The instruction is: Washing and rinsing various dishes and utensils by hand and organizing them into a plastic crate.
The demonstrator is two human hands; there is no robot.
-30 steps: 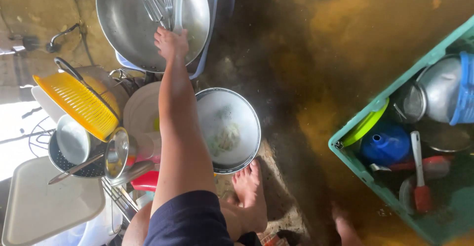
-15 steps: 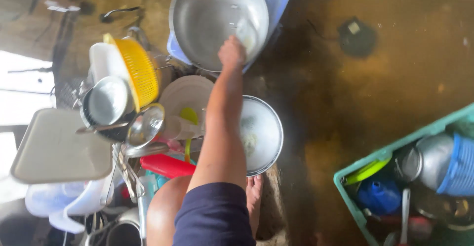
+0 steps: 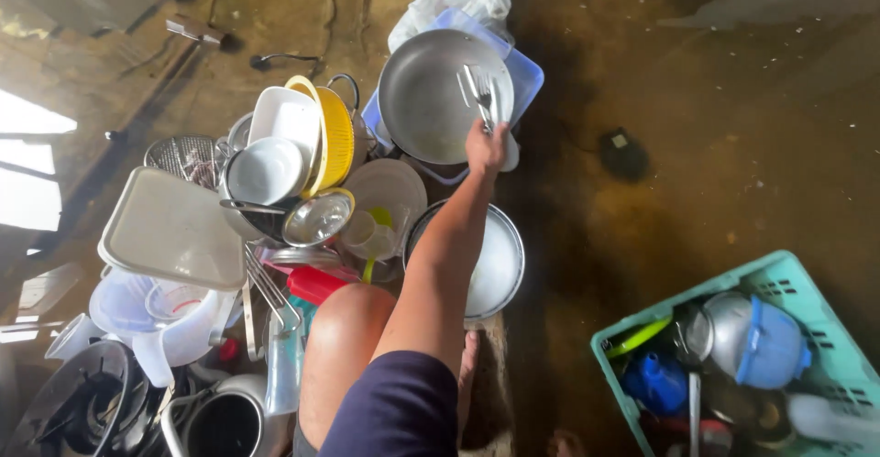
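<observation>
Right hand: stretched out at arm's length and closed around a bunch of forks and spoons; the handles are gripped low, so the heads fan out above the fist.
Cutlery position: held over the inner wall of the large metal basin, probably so that drips fall inside it.
Basin: tilted towards the person and propped in a blue plastic tub, with a white cloth bunched behind its rim.
Left hand: not seen in the head view, so its grip cannot be told.
Near the arm: a round steel bowl is set on the wet floor just beside the knee.
Left side: washed ware is piled together: a yellow colander, a white bowl and a grey tray.
Lower right: a green crate is kept well apart, filled with other kitchenware.
</observation>
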